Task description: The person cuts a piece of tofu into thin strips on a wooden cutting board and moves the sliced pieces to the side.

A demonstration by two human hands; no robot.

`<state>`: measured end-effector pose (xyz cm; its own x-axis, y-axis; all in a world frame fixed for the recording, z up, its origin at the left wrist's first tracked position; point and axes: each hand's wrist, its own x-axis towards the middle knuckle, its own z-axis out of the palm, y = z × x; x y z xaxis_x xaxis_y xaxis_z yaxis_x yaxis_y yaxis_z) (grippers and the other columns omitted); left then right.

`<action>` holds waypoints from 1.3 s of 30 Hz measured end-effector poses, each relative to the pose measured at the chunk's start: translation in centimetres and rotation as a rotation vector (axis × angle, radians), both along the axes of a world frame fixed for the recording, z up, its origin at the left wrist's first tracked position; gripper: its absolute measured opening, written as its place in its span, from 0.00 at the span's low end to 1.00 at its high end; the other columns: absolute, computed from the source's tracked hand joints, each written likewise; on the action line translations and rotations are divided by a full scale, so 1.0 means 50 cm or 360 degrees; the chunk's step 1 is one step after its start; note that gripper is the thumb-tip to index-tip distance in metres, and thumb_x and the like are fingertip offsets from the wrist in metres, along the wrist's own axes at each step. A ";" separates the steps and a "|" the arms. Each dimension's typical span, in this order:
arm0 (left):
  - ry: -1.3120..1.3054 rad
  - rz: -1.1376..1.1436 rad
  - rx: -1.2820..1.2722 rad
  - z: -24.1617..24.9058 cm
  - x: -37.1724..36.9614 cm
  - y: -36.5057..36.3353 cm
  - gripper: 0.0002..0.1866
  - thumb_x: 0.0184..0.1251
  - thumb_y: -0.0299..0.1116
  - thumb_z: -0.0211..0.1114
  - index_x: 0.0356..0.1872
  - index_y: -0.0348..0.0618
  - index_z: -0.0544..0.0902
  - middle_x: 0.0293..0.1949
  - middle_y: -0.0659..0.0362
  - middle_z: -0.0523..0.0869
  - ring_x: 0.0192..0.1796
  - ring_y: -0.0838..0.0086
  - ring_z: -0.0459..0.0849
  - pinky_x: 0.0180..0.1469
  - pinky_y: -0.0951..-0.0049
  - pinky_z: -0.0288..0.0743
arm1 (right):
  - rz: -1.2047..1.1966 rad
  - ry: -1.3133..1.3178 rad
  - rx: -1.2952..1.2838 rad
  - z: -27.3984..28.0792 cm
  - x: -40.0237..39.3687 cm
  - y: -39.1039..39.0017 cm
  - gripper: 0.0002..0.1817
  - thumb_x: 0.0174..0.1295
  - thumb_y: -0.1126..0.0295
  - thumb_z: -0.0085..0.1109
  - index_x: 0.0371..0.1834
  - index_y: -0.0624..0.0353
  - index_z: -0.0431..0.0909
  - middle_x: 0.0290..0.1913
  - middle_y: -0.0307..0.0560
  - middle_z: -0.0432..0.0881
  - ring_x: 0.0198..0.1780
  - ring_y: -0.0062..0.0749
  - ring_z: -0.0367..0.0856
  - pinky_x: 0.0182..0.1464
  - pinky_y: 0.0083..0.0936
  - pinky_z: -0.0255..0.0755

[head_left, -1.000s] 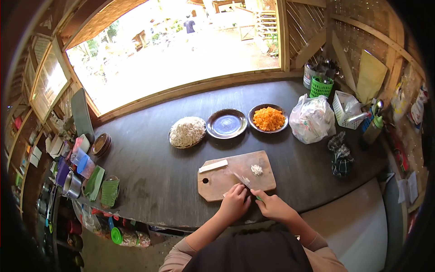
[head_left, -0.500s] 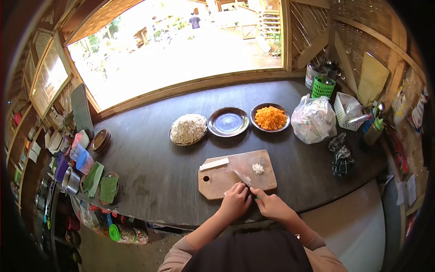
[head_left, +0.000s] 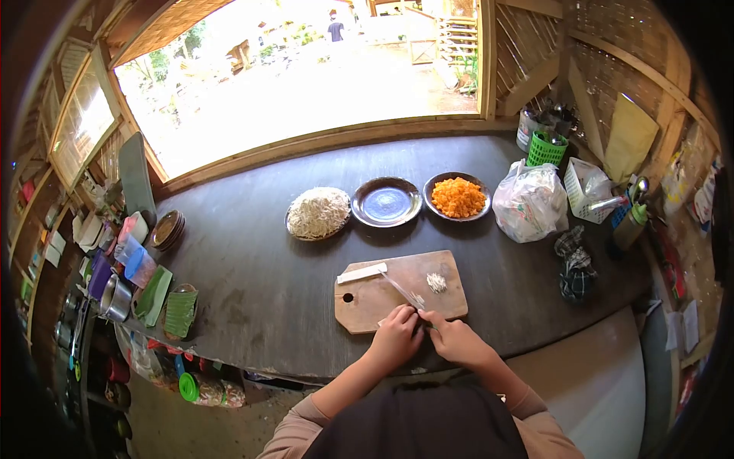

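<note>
My right hand (head_left: 457,339) is closed around the handle of a knife (head_left: 399,288), whose blade points away and to the left over the wooden cutting board (head_left: 359,314). Beside it, my left hand (head_left: 394,336) is curled with fingertips down on the board's near edge. A bit of a white strip peeks out left of that hand; the rest is hidden beneath. Small cut white slivers lie along the blade. Farther up the board rest a long white strip (head_left: 362,273) and a small pile of white shreds (head_left: 436,283).
Behind the board stand a bowl of white shreds (head_left: 318,214), a dark plate (head_left: 387,203) and a plate of diced orange food (head_left: 458,197). A plastic bag (head_left: 531,202) and a crumpled dark cloth (head_left: 575,264) are on the right. Stacked dishes (head_left: 167,229) and containers line the left edge.
The knife blade has shifted slightly and its handle end sits a little closer to my left hand. White slivers now show beside the blade. The view has tilted slightly.
</note>
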<state>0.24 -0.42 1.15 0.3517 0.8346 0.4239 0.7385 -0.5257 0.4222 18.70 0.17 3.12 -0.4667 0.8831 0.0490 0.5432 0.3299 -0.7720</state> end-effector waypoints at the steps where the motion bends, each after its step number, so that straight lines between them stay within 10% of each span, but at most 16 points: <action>1: -0.0018 -0.0013 -0.0006 -0.001 -0.001 0.002 0.15 0.62 0.33 0.68 0.45 0.32 0.83 0.50 0.47 0.82 0.59 0.54 0.80 0.59 0.60 0.77 | 0.0009 -0.0035 0.0061 -0.006 -0.006 0.006 0.20 0.72 0.67 0.51 0.66 0.50 0.69 0.32 0.69 0.83 0.35 0.66 0.83 0.37 0.53 0.75; 21: -0.0067 0.0000 0.0076 -0.015 0.001 0.006 0.13 0.61 0.32 0.68 0.44 0.36 0.84 0.49 0.50 0.83 0.57 0.55 0.81 0.58 0.60 0.78 | 0.0117 0.0280 0.0123 0.022 0.028 -0.004 0.20 0.71 0.68 0.51 0.65 0.53 0.68 0.36 0.69 0.84 0.41 0.66 0.83 0.46 0.51 0.77; 23: -0.0066 0.0023 0.0105 -0.015 -0.001 0.008 0.13 0.61 0.32 0.68 0.44 0.36 0.84 0.49 0.50 0.83 0.57 0.55 0.81 0.58 0.60 0.78 | -0.0076 -0.0140 -0.0482 0.091 0.037 -0.045 0.20 0.72 0.67 0.51 0.66 0.52 0.68 0.36 0.70 0.84 0.40 0.66 0.84 0.44 0.51 0.77; 34: -0.0095 -0.0015 0.0083 -0.012 0.000 0.008 0.12 0.60 0.30 0.68 0.42 0.35 0.83 0.47 0.49 0.83 0.57 0.54 0.81 0.58 0.59 0.78 | 0.0051 0.0042 0.0042 -0.001 0.007 0.017 0.21 0.71 0.68 0.53 0.67 0.49 0.68 0.37 0.66 0.84 0.39 0.64 0.84 0.40 0.50 0.78; 39: -0.0074 -0.0001 0.0087 0.002 0.001 0.003 0.12 0.60 0.31 0.67 0.40 0.33 0.82 0.46 0.48 0.83 0.57 0.55 0.80 0.56 0.61 0.78 | -0.0015 -0.0306 -0.0396 0.096 0.041 -0.050 0.21 0.71 0.67 0.51 0.67 0.52 0.68 0.31 0.69 0.83 0.35 0.63 0.84 0.38 0.52 0.77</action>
<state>0.28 -0.29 1.26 0.3309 0.8096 0.4848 0.7185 -0.5492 0.4268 20.75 -2.33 7.94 -0.4379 0.8613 -0.2578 0.6894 0.1377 -0.7112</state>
